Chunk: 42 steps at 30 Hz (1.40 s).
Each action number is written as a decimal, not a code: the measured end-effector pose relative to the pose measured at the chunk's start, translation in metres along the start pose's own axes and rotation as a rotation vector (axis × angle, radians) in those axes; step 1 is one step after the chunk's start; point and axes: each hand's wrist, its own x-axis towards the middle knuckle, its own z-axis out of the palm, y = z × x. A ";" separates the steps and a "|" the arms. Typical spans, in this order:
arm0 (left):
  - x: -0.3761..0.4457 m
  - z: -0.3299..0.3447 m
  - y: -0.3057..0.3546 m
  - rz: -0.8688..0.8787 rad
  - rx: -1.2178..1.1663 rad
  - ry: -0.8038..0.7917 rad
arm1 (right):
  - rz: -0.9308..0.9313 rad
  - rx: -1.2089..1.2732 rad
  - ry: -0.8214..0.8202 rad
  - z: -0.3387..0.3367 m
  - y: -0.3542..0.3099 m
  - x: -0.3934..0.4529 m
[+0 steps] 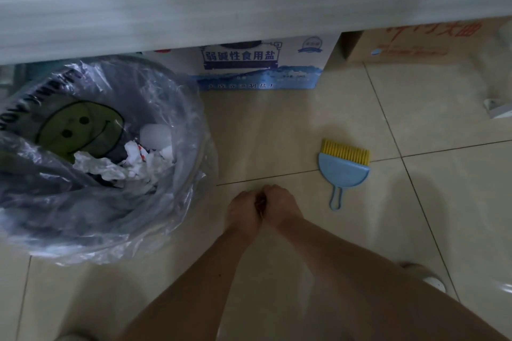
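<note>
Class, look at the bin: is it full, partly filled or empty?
Partly filled. Crumpled white paper lies low inside the bin, in its bag, well below the rim.

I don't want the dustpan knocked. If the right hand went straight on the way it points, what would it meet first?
Probably the left hand, pressed against it; the right hand angles away from the dustpan. Depth is unclear.
</note>
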 end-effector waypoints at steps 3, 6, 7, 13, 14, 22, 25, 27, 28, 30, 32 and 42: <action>-0.006 -0.007 0.005 -0.007 -0.019 -0.011 | 0.012 0.013 0.021 -0.010 -0.003 -0.007; -0.014 -0.025 0.019 0.011 -0.038 0.004 | -0.006 0.037 0.064 -0.028 -0.008 -0.022; -0.016 -0.033 0.025 0.025 -0.057 0.020 | -0.017 0.042 0.089 -0.035 -0.012 -0.027; -0.035 -0.098 0.063 0.104 -0.134 0.173 | -0.125 0.096 0.234 -0.092 -0.048 -0.064; -0.040 -0.110 0.067 0.118 -0.142 0.198 | -0.144 0.107 0.258 -0.101 -0.056 -0.072; -0.089 -0.210 0.055 0.158 -0.200 0.434 | -0.367 0.138 0.404 -0.122 -0.139 -0.116; -0.101 -0.236 0.035 0.119 -0.216 0.527 | -0.443 0.158 0.415 -0.115 -0.172 -0.121; -0.107 -0.249 0.017 0.056 -0.224 0.556 | -0.481 0.112 0.387 -0.109 -0.192 -0.126; -0.109 -0.253 0.009 0.003 -0.208 0.533 | -0.503 0.071 0.346 -0.104 -0.198 -0.128; -0.111 -0.256 -0.010 -0.096 -0.108 0.419 | -0.520 -0.066 0.255 -0.096 -0.203 -0.128; -0.113 -0.255 -0.022 -0.158 0.056 0.301 | -0.487 -0.147 0.202 -0.092 -0.202 -0.129; -0.126 -0.259 -0.015 -0.222 0.147 0.345 | -0.463 -0.140 0.221 -0.103 -0.198 -0.142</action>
